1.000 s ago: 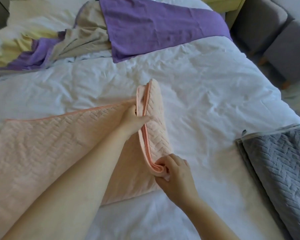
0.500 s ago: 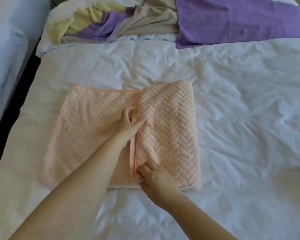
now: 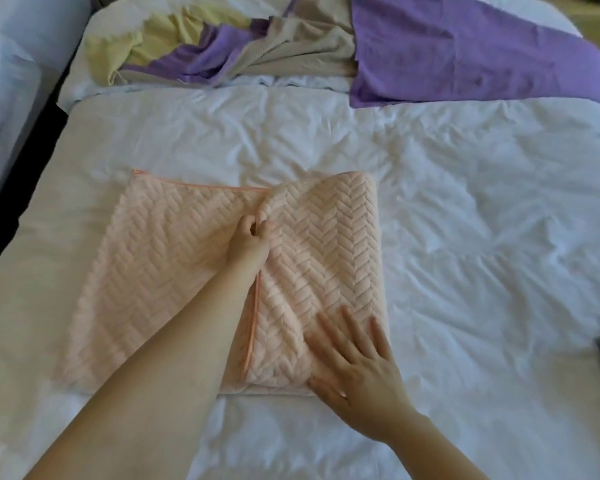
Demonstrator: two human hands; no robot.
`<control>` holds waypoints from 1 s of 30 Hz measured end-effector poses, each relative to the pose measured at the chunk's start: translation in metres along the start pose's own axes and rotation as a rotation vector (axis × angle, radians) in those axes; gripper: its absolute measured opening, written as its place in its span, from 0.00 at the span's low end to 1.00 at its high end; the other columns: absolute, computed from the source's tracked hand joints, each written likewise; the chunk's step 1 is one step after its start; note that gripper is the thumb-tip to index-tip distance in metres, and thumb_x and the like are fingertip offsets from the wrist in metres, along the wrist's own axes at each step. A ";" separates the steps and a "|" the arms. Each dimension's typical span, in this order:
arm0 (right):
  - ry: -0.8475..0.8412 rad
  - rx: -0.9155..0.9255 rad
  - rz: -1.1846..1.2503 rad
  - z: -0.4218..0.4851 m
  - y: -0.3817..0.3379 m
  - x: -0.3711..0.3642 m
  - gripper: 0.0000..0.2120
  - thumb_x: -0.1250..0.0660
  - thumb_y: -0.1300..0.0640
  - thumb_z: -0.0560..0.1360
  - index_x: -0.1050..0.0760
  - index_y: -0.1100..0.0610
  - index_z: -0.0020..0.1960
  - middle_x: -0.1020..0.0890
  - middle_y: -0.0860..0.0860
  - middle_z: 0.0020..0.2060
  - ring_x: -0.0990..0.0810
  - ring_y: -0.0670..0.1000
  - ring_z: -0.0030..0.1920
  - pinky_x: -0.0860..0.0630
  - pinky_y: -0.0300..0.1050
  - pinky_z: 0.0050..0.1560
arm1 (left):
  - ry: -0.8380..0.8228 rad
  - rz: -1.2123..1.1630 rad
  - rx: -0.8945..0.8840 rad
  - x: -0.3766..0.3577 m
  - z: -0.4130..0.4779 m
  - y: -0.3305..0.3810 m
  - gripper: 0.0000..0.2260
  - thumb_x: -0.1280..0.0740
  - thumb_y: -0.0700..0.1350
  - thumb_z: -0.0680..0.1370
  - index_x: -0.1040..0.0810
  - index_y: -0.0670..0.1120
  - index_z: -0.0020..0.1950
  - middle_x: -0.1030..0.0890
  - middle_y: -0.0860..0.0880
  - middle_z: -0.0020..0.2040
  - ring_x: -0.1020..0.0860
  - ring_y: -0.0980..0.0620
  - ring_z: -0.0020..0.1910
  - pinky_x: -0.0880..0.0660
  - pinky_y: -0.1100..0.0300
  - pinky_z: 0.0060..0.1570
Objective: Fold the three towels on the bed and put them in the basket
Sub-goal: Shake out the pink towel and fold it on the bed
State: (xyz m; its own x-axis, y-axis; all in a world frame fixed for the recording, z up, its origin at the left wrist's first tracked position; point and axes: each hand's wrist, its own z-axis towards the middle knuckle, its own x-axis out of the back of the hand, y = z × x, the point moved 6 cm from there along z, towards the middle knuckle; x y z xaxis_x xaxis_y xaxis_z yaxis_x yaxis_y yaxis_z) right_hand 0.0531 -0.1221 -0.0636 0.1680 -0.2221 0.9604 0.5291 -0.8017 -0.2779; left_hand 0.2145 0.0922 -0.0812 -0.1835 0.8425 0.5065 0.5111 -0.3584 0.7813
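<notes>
Peach towel (image 3: 160,265), half folded on the bed (image 3: 465,254); probably light, soft, floppy. Hemmed flap edge pinched by left hand (image 3: 250,237); right hand (image 3: 361,368) pressing the flap, fingers (image 3: 349,327) spread flat. Best taken at corners.

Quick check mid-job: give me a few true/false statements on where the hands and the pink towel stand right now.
1. The right hand lies flat, fingers spread, on the pink towel. True.
2. The left hand grips the edge of the towel's folded-over flap. True.
3. The pink towel sits in a basket. False: it lies on the bed; no basket is in view.
4. The purple cloth covers the pink towel. False: it lies apart from it, at the bed's far end.
</notes>
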 end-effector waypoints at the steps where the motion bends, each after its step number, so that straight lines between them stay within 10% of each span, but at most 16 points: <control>1: -0.013 -0.007 0.002 0.001 0.001 -0.002 0.31 0.47 0.32 0.76 0.43 0.44 0.76 0.43 0.45 0.76 0.49 0.55 0.77 0.47 0.63 0.71 | -0.011 0.044 -0.009 0.000 -0.006 -0.003 0.15 0.40 0.62 0.76 0.31 0.53 0.52 0.24 0.57 0.43 0.23 0.52 0.46 0.30 0.59 0.39; 6: -0.060 0.000 -0.014 0.000 0.008 0.002 0.39 0.42 0.28 0.71 0.43 0.44 0.76 0.43 0.45 0.76 0.49 0.56 0.77 0.47 0.64 0.71 | -0.255 0.000 0.032 -0.004 -0.049 -0.018 0.23 0.36 0.69 0.70 0.26 0.55 0.55 0.21 0.62 0.49 0.23 0.61 0.49 0.30 0.65 0.42; 11: -0.039 0.026 0.014 0.000 0.002 0.007 0.34 0.44 0.30 0.74 0.42 0.44 0.75 0.43 0.44 0.76 0.50 0.54 0.77 0.50 0.63 0.73 | -0.049 0.011 -0.087 0.022 -0.064 -0.032 0.12 0.35 0.55 0.77 0.26 0.47 0.45 0.22 0.53 0.37 0.23 0.57 0.36 0.30 0.68 0.31; 16: 0.028 -0.064 0.087 -0.004 0.009 0.013 0.30 0.47 0.34 0.77 0.44 0.44 0.76 0.45 0.45 0.77 0.51 0.53 0.77 0.53 0.60 0.74 | 0.268 0.488 -0.424 0.026 -0.096 -0.016 0.19 0.35 0.52 0.78 0.31 0.50 0.67 0.30 0.45 0.68 0.27 0.46 0.61 0.25 0.53 0.53; 19: 0.022 -0.295 0.146 -0.011 0.026 0.015 0.28 0.53 0.38 0.79 0.50 0.44 0.77 0.51 0.44 0.78 0.57 0.50 0.77 0.59 0.54 0.75 | 0.055 0.722 -0.719 -0.003 -0.130 -0.017 0.23 0.49 0.59 0.81 0.41 0.58 0.76 0.47 0.50 0.79 0.46 0.48 0.77 0.49 0.48 0.73; 23: -0.163 -0.322 0.081 -0.022 0.026 -0.005 0.30 0.65 0.34 0.76 0.64 0.41 0.75 0.67 0.37 0.74 0.70 0.46 0.74 0.59 0.56 0.76 | -0.150 0.988 -0.559 -0.016 -0.141 -0.067 0.25 0.61 0.63 0.79 0.64 0.63 0.75 0.67 0.57 0.76 0.64 0.52 0.77 0.65 0.46 0.74; 30: -0.158 -0.326 0.023 -0.006 0.012 0.004 0.29 0.64 0.36 0.78 0.62 0.44 0.76 0.60 0.42 0.77 0.70 0.47 0.74 0.67 0.54 0.74 | 0.125 0.678 -0.429 0.031 -0.154 -0.059 0.26 0.46 0.60 0.78 0.37 0.53 0.75 0.43 0.48 0.78 0.45 0.45 0.77 0.50 0.44 0.73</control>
State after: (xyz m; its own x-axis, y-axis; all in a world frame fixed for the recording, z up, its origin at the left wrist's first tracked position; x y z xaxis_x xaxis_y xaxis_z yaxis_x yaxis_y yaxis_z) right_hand 0.0556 -0.1359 -0.0633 0.3169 -0.1736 0.9324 0.2352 -0.9380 -0.2546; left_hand 0.0491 0.0773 -0.0550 -0.0544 0.3448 0.9371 0.1832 -0.9191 0.3488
